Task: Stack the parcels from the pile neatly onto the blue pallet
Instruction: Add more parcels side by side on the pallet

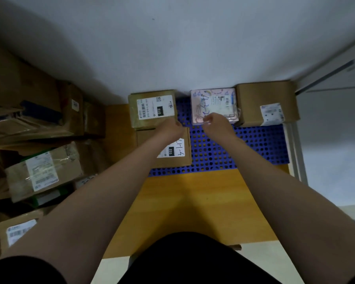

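The blue perforated pallet [234, 148] lies on a wooden surface against the wall. On it stand a brown parcel labelled 010 [153, 108] at the back left, a flat brown parcel labelled 032 [172, 152] in front of it, a pink patterned parcel [213, 105] at the back middle, and a plain brown box [266, 103] at the back right. My left hand [171, 128] rests at the near right corner of the 010 parcel. My right hand [215, 123] pinches the near edge of the pink parcel.
The pile of brown labelled parcels [39, 173] fills the left side. A wooden board [189, 206] spreads under and in front of the pallet. A white wall [172, 48] stands behind. A metal frame [295, 148] runs along the pallet's right edge.
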